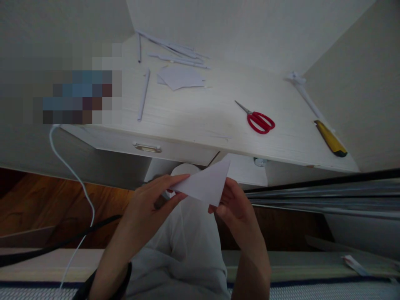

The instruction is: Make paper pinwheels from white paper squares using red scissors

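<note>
A folded white paper [208,183], roughly triangular, is held above my lap, in front of the desk's edge. My left hand [161,193] pinches its narrow left end between thumb and fingers. At the wider right end, my right hand [233,204] curls round the lower corner, with fingers partly behind the paper. On the desk beyond lie red-handled scissors [261,122], blades slightly apart or closed, I cannot tell which. A small stack of white paper pieces [181,78] rests farther back.
Rolled paper sticks [143,96] and several thin paper tubes [178,60] lie on the white desk [187,112]. At the right are a yellow cutter [330,138] and a long paper roll [308,100]. A white cable [78,179] hangs at the left.
</note>
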Motion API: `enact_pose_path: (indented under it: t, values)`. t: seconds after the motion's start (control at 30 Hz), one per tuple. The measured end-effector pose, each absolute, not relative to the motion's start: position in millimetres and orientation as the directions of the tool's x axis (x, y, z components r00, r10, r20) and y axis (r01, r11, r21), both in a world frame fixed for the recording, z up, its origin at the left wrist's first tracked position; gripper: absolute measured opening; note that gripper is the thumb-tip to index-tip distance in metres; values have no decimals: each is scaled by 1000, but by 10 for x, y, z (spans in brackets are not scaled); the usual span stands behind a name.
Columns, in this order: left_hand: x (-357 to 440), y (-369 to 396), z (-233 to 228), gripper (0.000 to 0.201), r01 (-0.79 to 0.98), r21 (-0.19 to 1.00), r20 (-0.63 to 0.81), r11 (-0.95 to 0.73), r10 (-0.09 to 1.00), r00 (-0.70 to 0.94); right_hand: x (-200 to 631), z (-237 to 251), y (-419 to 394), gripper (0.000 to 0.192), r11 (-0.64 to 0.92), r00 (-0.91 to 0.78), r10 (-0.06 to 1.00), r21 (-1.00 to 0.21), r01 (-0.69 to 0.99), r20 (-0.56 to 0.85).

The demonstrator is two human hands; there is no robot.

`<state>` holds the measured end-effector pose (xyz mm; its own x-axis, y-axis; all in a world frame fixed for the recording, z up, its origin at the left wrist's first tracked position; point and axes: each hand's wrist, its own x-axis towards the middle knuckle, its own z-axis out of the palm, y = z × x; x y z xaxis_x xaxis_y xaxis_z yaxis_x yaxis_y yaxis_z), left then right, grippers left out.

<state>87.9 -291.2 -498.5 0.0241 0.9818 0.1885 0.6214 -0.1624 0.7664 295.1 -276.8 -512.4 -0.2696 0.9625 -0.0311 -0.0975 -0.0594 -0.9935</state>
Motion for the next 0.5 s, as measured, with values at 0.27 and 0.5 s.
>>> enact_pose_path:
  t: [0.27, 0.5]
  values:
    - [886, -2921, -4980, 29, 582, 802, 146, -132, 989, 22, 2898, -5136, -2793, 42, -58, -272, 961, -998, -7, -54]
    - [879, -2923, -4996, 27, 561, 816, 132, -137, 990, 49, 2871, -5149, -2801, 36, -47, -219, 974, -995, 85, -65]
